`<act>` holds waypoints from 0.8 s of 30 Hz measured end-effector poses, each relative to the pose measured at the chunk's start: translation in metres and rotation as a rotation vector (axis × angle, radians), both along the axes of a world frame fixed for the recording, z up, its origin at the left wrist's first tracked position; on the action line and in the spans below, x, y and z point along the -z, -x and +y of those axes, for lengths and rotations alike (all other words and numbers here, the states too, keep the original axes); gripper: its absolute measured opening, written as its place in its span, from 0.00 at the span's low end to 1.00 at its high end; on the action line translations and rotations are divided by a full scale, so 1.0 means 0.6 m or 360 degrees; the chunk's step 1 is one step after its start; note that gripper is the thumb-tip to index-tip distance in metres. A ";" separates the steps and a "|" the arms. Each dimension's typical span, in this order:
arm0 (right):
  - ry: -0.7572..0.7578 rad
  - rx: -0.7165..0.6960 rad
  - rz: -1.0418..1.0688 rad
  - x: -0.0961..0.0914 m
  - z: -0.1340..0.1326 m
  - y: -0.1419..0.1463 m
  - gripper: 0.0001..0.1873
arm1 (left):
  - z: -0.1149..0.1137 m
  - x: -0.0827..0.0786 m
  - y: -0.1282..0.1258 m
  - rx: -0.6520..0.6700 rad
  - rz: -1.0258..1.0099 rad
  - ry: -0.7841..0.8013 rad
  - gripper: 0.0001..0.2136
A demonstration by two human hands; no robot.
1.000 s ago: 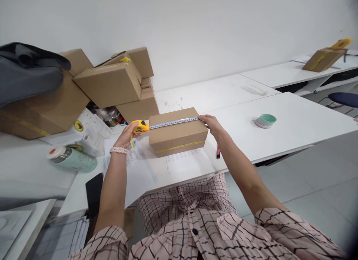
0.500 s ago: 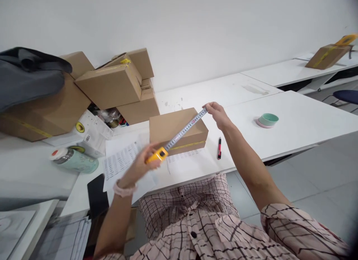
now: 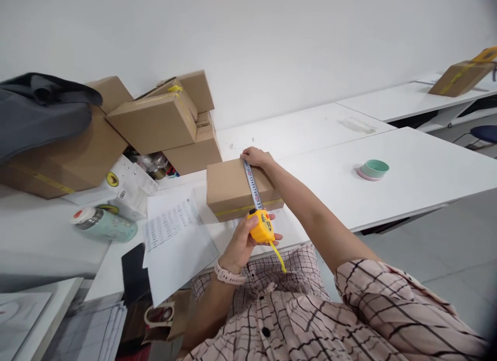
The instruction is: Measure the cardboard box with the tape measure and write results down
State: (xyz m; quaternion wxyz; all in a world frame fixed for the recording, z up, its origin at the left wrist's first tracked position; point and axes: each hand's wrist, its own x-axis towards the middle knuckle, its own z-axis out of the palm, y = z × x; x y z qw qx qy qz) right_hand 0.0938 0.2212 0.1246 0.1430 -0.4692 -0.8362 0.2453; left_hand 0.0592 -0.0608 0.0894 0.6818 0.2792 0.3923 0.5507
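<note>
A brown cardboard box (image 3: 227,182) with yellow tape along its front side lies on the white table. My left hand (image 3: 245,240) is closed around the yellow case of a tape measure (image 3: 262,227), just in front of the box, with a yellow strap dangling from it. The silver blade (image 3: 252,184) runs out of the case and across the box top from front to back. At the box's far edge my right hand (image 3: 257,157) pinches the blade's end between its fingers. Printed sheets (image 3: 178,247) lie left of the box, and another paper sticks out from under it.
Stacked cardboard boxes (image 3: 155,123) and a dark grey bag (image 3: 42,117) crowd the left side. A mint bottle (image 3: 104,224) lies near a white carton (image 3: 130,190). To the right stands a green bowl (image 3: 375,169). A taped box (image 3: 460,80) sits on the far table.
The tape blade has swung from slanting along the box to running front to back across it. My left hand moved right, my right hand left. The red pen is now out of sight.
</note>
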 end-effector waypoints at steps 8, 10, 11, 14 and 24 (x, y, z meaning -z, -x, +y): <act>0.0032 -0.0024 0.0091 0.005 -0.002 -0.010 0.13 | -0.010 0.017 -0.012 -0.0042 -0.0006 0.0022 0.30; 0.0051 0.0007 0.0096 0.003 -0.003 -0.008 0.11 | -0.005 0.022 -0.011 -0.0057 0.0081 0.0033 0.29; 0.0075 0.0004 0.0121 0.002 -0.003 -0.010 0.11 | -0.005 0.024 -0.010 -0.0067 0.0145 0.0036 0.29; 0.0226 -0.0129 0.0429 -0.006 -0.001 -0.034 0.15 | -0.018 0.024 0.005 -0.0091 0.0303 -0.0020 0.26; 0.0176 0.0336 0.1176 0.047 -0.079 -0.225 0.20 | -0.090 0.013 0.159 -0.0823 0.0771 -0.0492 0.30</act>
